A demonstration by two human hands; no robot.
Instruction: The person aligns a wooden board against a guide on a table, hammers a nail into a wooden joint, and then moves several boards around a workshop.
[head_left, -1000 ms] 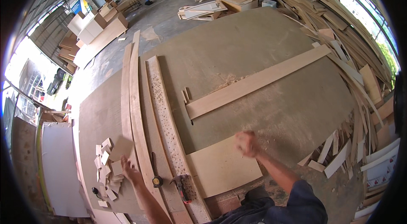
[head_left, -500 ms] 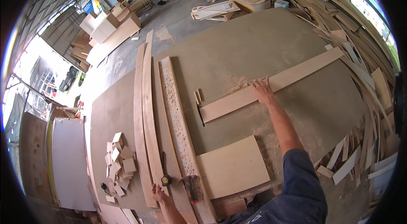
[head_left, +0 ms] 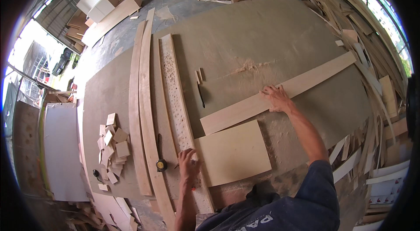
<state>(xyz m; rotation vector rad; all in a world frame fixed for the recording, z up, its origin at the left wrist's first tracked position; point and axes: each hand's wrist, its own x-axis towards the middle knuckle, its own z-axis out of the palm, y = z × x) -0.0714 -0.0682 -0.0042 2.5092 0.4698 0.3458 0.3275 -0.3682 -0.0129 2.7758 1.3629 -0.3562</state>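
Observation:
My right hand (head_left: pixel 276 98) spans a long pale wooden plank (head_left: pixel 319 76), its fingers at the far edge and its thumb at the near edge. The plank lies slantwise on a big brown sheet (head_left: pixel 227 25), its left end close to the far edge of a pale rectangular panel (head_left: pixel 234 154). My left hand (head_left: pixel 188 165) is over a hammer, fingers bent and apart. It hides most of the hammer; a bit of red handle (head_left: pixel 193 189) shows below. Under them runs a long narrow frame with a speckled white strip (head_left: pixel 172 73). A round yellow-and-black tape measure (head_left: pixel 161 165) sits left of my left hand.
Two long boards (head_left: pixel 142 100) lie left of the frame, and a heap of small wood blocks (head_left: pixel 114 145) beyond them. A thin black strip (head_left: pixel 201 95) and small sticks (head_left: pixel 199 76) lie near sawdust (head_left: pixel 251 67). Scrap wood (head_left: pixel 372 56) piles up at right.
My right hand has drawn the plank nearer, away from the sawdust and the black strip. My left hand has moved right, from beside the tape measure to over the hammer. The view has shifted.

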